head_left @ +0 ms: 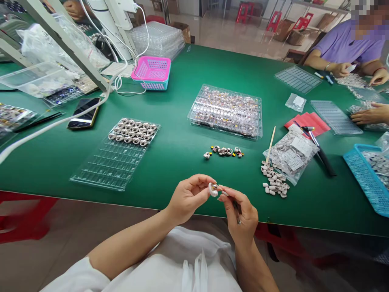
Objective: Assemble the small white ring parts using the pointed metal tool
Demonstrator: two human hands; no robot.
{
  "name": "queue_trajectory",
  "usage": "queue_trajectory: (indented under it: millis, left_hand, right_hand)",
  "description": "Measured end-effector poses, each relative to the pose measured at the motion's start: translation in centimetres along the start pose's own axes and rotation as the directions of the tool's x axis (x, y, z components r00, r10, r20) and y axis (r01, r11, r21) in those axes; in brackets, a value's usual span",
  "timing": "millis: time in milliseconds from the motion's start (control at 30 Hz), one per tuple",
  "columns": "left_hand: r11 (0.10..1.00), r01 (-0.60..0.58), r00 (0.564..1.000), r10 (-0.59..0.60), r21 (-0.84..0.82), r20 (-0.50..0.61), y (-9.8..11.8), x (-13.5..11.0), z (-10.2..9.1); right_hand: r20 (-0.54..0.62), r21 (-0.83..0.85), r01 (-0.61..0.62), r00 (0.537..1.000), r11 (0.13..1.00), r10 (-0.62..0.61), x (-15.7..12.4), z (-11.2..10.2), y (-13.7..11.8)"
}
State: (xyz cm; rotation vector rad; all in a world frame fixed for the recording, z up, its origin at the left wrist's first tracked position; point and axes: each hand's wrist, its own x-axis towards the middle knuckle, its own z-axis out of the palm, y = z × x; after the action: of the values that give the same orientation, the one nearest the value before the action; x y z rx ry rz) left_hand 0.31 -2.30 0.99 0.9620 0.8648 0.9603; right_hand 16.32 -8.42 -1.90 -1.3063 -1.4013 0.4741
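White shirt (164, 263) nearest. Left hand (190, 198) pinches white shell (213, 190) over bench (176, 162) edge; right hand (241, 211) grips small piece (224, 193) against or beside it. Tray (111, 164) part-filled, far rows only; loose assemblies (224, 151), caps (275, 180) remain outside.

Left grip (189, 199) pinching white shell (214, 193); right grip (242, 211), small grey part (225, 193).

The desk (170, 105) is lit evenly, while the floor (79, 231) below its near edge is left in dimmer shade. Pale glints are thrown back by the clear tray (225, 108); small details are smeared, shapes toward the sides are stretched, and the upper right corner is pixelated.
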Motion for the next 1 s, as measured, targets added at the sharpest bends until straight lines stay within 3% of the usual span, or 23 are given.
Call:
queue_trajectory:
  millis: [100, 567, 767, 1000]
  left_hand:
    - [1.0, 0.021, 0.999, -0.021, -0.003, -0.031, 0.1, 0.0, 0.1]
    - [0.999, 0.002, 0.998, -0.005, 0.037, 0.068, -0.2, -0.1, 0.0]
    - [0.989, -0.046, 0.998, 0.038, 0.14, 0.058, -0.3, -0.2, -0.2]
    - [0.933, -0.194, 0.981, 0.179, 0.302, 0.077, -0.5, -0.1, -0.4]
  right_hand:
    - [0.004, 0.159, -0.097, 0.995, 0.983, 0.098, -0.2, -0.1, 0.0]
    - [0.062, 0.477, -0.218, 0.975, 0.851, 0.215, 0.1, 0.8, 0.5]
    - [0.069, 0.503, -0.238, 0.969, 0.831, 0.236, 0.4, 1.1, 0.4]
    - [0.065, 0.493, -0.28, 0.956, 0.824, 0.286, 0.3, 1.4, 0.3]
